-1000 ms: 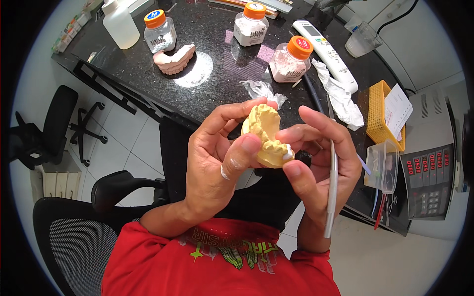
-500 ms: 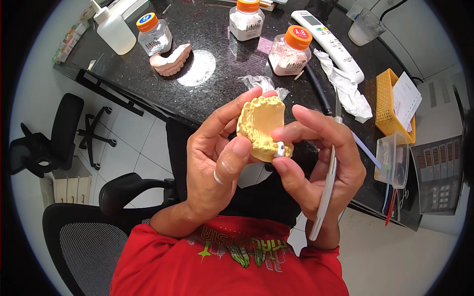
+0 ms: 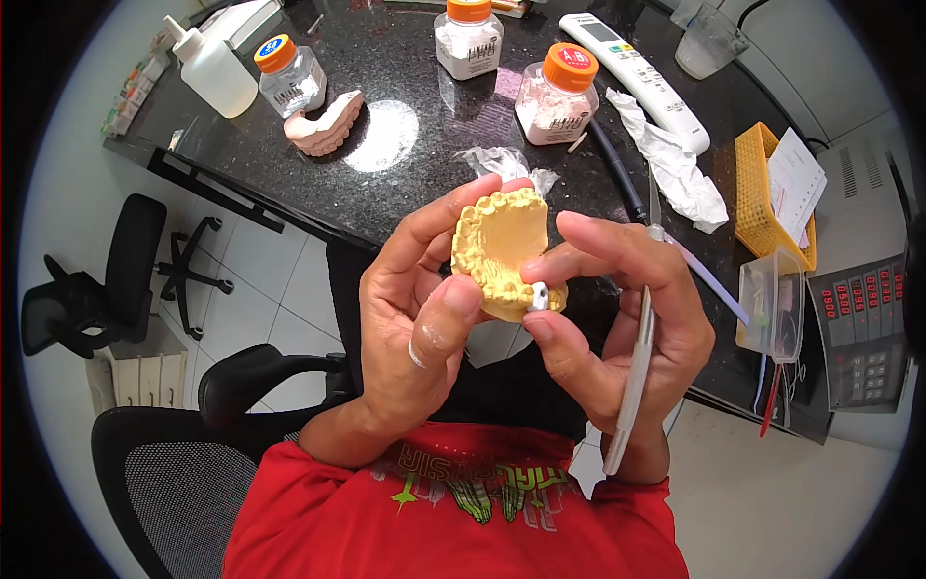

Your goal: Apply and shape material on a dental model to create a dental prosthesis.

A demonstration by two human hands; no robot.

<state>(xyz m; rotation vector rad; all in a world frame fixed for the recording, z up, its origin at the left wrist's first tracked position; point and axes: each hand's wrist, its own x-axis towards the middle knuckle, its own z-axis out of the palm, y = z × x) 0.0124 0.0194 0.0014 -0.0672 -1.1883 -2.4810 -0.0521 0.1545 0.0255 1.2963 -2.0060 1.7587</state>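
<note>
Centrally, a yellow plaster dental arch model [image 3: 497, 236] is held above the person's lap, just off the near edge of the black speckled stone desk [image 3: 405, 198], teeth facing up; a small white tooth-shaped piece with a dark hole [image 3: 540, 302] sits at its near right end; whether this piece is fully seated cannot be told. The left hand [image 3: 415, 309] is closed round the model's left side, thumb in front and fingers behind; the right hand [image 3: 627, 318] is partly curled, its thumb and index fingertips pinching the white piece; a slender silver metal instrument [image 3: 632, 400] lies across the right palm, blade end upward.

Beyond the hands, crumpled translucent film [image 3: 506, 167] lies on the desk; at its right stands a clear jar of pinkish powder with an orange lid [image 3: 555, 111]; farther back stands a clear jar of white powder with an orange lid [image 3: 469, 46]; at the left lies a pink plaster dental arch [image 3: 326, 125], near a translucent squeeze bottle [image 3: 222, 82]; at the right lie a white remote control [image 3: 641, 87] and a crumpled white tissue [image 3: 670, 159], near a yellow woven basket [image 3: 752, 193].
</note>
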